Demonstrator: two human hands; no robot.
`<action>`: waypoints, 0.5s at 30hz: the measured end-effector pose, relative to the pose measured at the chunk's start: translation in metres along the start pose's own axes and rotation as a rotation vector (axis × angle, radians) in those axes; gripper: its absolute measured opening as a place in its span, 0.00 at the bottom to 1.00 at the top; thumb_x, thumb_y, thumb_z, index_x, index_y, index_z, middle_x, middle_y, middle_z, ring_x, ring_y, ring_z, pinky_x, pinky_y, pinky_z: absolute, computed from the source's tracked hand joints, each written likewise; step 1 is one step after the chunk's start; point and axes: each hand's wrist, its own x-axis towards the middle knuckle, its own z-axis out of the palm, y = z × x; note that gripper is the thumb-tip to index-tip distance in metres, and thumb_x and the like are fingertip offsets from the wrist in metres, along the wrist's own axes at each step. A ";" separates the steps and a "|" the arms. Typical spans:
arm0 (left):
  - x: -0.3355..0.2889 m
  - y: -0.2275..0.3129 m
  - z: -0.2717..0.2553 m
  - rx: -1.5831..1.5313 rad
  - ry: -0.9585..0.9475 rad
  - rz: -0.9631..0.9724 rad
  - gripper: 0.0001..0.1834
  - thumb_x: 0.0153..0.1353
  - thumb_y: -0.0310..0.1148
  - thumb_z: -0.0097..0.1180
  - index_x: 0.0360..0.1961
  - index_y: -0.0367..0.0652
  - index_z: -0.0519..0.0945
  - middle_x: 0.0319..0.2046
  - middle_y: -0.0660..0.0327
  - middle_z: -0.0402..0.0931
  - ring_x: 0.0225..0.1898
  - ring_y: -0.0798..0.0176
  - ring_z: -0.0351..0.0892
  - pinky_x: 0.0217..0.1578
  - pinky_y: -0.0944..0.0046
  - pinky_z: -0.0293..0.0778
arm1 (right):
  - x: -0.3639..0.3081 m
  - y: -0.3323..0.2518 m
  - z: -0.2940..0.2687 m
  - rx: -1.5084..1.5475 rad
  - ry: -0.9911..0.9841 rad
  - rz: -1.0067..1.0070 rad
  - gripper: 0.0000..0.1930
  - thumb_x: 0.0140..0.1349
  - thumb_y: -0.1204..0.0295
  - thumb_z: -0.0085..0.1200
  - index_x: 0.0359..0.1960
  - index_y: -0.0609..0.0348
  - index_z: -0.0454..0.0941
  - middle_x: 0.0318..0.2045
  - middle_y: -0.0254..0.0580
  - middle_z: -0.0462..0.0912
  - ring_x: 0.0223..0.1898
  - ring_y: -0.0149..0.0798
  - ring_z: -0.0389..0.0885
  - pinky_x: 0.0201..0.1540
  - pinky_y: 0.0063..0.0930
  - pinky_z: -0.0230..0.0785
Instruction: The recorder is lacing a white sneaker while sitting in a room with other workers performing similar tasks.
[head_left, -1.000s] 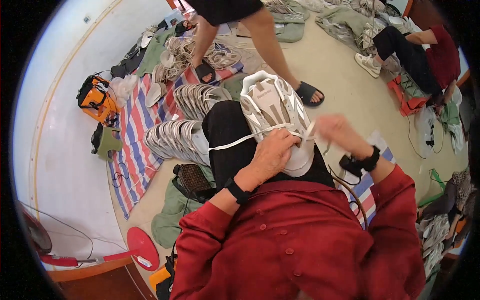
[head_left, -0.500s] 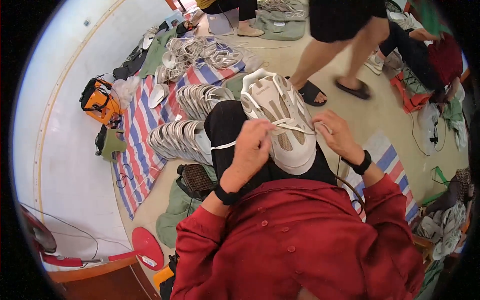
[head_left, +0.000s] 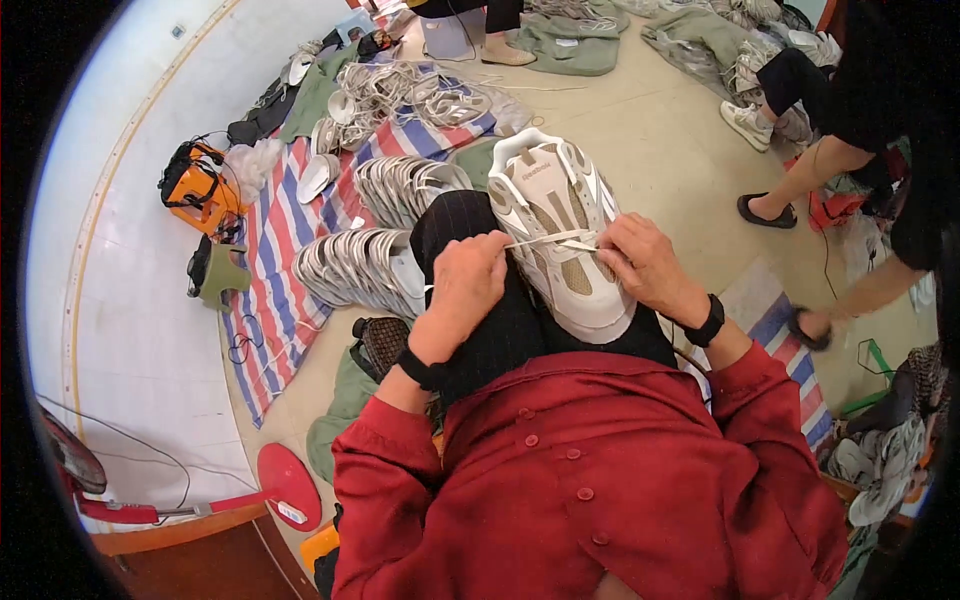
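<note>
A beige and white sneaker (head_left: 570, 290) rests on my lap, its rounded toe pointing toward me. White shoelace (head_left: 553, 239) crosses the lower part of its lacing area. My left hand (head_left: 468, 280) is closed on one stretch of the lace, left of the shoe, pulling it straight. At the shoe's right side, my right hand (head_left: 640, 258) pinches the lace close to the eyelets, its fingers touching the upper. The upper eyelets near the collar carry no visible lace.
Rows of stacked shoe uppers (head_left: 355, 268) stand left of my knees on a striped sheet (head_left: 290, 290). Farther back lies a pile of laced uppers (head_left: 390, 95). An orange container (head_left: 205, 195) is by the wall. A walking person's leg (head_left: 800, 180) is at right.
My left hand has moved left, away from the shoe, drawing the lace taut. My right hand has come in closer to the lacing. The walking person has moved rightward.
</note>
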 end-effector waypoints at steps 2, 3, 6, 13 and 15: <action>0.005 -0.002 -0.011 0.028 0.060 0.018 0.06 0.58 0.27 0.51 0.36 0.43 0.78 0.25 0.51 0.77 0.30 0.46 0.78 0.32 0.52 0.72 | 0.000 0.002 0.000 0.009 0.009 0.007 0.06 0.55 0.72 0.55 0.29 0.61 0.71 0.27 0.47 0.73 0.33 0.50 0.73 0.37 0.39 0.65; 0.007 -0.005 -0.017 0.030 0.061 0.015 0.06 0.58 0.27 0.51 0.36 0.43 0.78 0.25 0.51 0.77 0.30 0.46 0.78 0.32 0.52 0.72 | 0.002 0.001 0.000 0.021 0.017 0.013 0.06 0.56 0.73 0.54 0.29 0.61 0.71 0.27 0.48 0.74 0.32 0.50 0.74 0.36 0.38 0.66; 0.012 -0.023 -0.031 0.007 0.131 -0.004 0.08 0.58 0.26 0.51 0.38 0.42 0.79 0.24 0.53 0.78 0.27 0.52 0.79 0.31 0.60 0.74 | 0.013 0.004 -0.009 0.341 -0.088 0.320 0.04 0.59 0.75 0.51 0.30 0.62 0.71 0.26 0.44 0.75 0.26 0.40 0.76 0.31 0.31 0.67; 0.004 -0.076 -0.046 -0.556 -0.133 -0.379 0.09 0.58 0.26 0.49 0.39 0.38 0.78 0.23 0.57 0.79 0.28 0.63 0.79 0.33 0.66 0.73 | 0.046 0.044 -0.013 0.853 -0.126 0.419 0.03 0.60 0.75 0.52 0.34 0.58 0.73 0.26 0.27 0.74 0.26 0.22 0.71 0.31 0.17 0.66; -0.001 -0.076 -0.046 -0.338 -0.091 -0.403 0.10 0.56 0.26 0.51 0.40 0.37 0.78 0.28 0.54 0.79 0.32 0.58 0.79 0.37 0.62 0.73 | 0.050 0.052 -0.015 0.858 -0.135 0.493 0.03 0.60 0.74 0.53 0.34 0.58 0.74 0.26 0.27 0.75 0.27 0.21 0.71 0.33 0.15 0.65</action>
